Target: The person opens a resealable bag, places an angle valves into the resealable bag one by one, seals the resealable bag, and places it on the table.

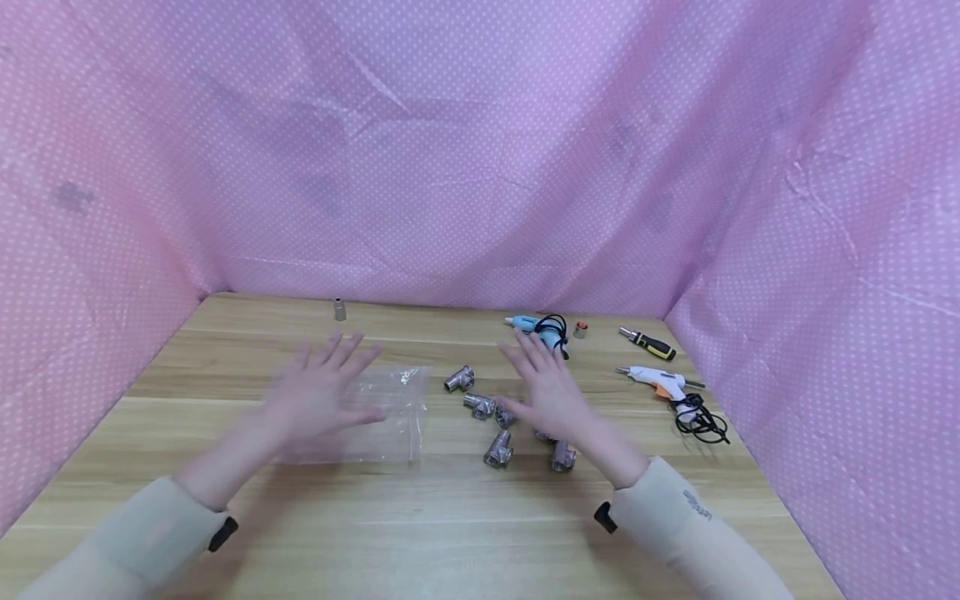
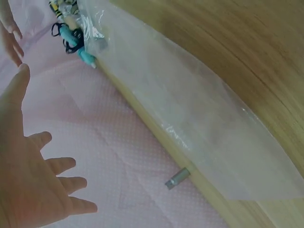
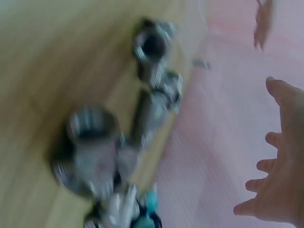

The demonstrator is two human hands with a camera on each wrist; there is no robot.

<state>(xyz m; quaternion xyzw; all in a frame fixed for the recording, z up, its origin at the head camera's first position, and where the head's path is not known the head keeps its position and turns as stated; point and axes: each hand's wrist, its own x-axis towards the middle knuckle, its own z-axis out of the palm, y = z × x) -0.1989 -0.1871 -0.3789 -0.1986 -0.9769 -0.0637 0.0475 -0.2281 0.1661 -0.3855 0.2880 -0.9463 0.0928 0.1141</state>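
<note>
Both hands hover with spread fingers and hold nothing. In the head view my left hand (image 1: 311, 400), blurred, is over a clear plastic bag (image 1: 397, 417) that lies flat on the wooden table. My right hand (image 1: 551, 396) is above a loose group of shiny metal pipe fittings, T-shaped, and hides part of them. One fitting (image 1: 498, 450) lies in front of that hand, another (image 1: 460, 379) nearer the bag. The left wrist view shows the bag (image 2: 190, 99) stretching away beside the left hand (image 2: 33, 175). Blurred fittings (image 3: 95, 152) fill the right wrist view's left half.
At the back stand a grey metal cylinder (image 1: 340, 310) and a small red-topped one (image 1: 581, 330). A blue glue gun (image 1: 551, 333) with coiled black cord lies behind the right hand. Toward the right edge are a yellow-black screwdriver (image 1: 656, 346) and a white glue gun (image 1: 660, 379). Pink dotted cloth (image 1: 450, 167) surrounds the table.
</note>
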